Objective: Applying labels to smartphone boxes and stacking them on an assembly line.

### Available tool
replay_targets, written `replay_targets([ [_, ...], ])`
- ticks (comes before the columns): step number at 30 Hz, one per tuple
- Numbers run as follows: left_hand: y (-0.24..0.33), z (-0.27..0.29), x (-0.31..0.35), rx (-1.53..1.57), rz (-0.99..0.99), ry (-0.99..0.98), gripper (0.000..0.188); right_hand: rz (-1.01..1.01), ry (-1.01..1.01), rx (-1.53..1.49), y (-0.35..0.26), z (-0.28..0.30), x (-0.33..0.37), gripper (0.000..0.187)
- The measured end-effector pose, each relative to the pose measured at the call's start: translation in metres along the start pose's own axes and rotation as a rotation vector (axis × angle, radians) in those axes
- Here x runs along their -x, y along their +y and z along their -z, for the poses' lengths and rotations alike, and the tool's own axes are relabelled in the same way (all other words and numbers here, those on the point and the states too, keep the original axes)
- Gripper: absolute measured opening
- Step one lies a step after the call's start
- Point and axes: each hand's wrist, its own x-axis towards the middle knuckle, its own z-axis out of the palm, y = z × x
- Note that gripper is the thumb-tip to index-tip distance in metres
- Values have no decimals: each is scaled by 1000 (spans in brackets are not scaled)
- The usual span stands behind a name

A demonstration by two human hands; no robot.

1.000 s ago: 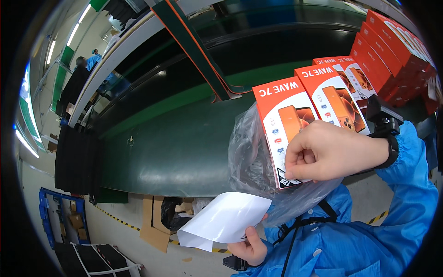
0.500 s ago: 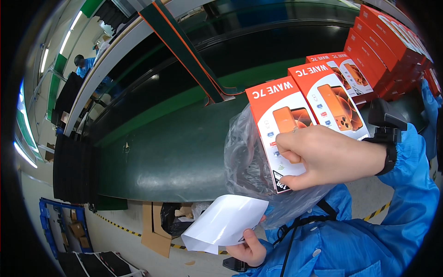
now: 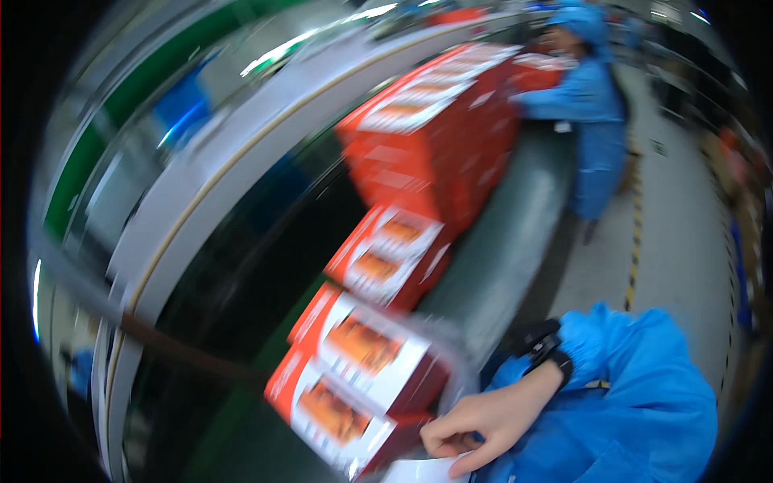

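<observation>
My right hand (image 3: 487, 423) is at the bottom of the picture, fingers curled and the thumb stretched down against a white sheet (image 3: 423, 471). What the fingertips hold, if anything, cannot be made out. Only the sheet's upper part shows, cut off by the lower edge; my left hand is out of the picture. Just left of my right hand lies the nearest red-and-white phone box (image 3: 334, 414), with a second such box (image 3: 374, 346) directly behind it. Clear plastic (image 3: 459, 354) curves along their right side. The picture is smeared by motion.
Further along the dark green conveyor belt (image 3: 523, 217) are another low pile of boxes (image 3: 390, 253) and a tall red stack (image 3: 435, 145). A co-worker in blue (image 3: 592, 121) stands at its far end. A pale rail (image 3: 201, 185) runs along the left; a striped floor line (image 3: 636, 225) lies right.
The view has swung right, bringing the tall stack and the co-worker into sight. My right hand has left the nearest box's face for the white sheet. My left hand has dropped out of view.
</observation>
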Motion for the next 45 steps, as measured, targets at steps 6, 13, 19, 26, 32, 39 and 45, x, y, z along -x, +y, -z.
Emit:
replay_targets([
  [6, -2, -105, -49, 46, -30, -337, 53, 147, 488, 10, 4, -9, 66, 19],
  [13, -5, -157, -56, 80, -38, -467, 54, 210, 720, -148, 15, 5, 97, 17],
  [19, -4, -162, -55, 70, -39, -459, 55, 570, 866, 866, 24, 21, 80, 11],
  [26, -6, -160, -58, 46, -32, -431, 56, 788, 651, 1033, 32, 9, 62, 13],
  [32, -7, -155, -61, 32, -31, -422, 56, 780, 713, 952, 30, 4, 61, 19],
  [39, -7, -148, -60, 22, -40, -401, 57, 669, 404, 988, 20, 10, 77, 11],
  [45, -7, -141, -59, 7, -38, -373, 58, 622, 390, 902, 16, 9, 81, 13],
])
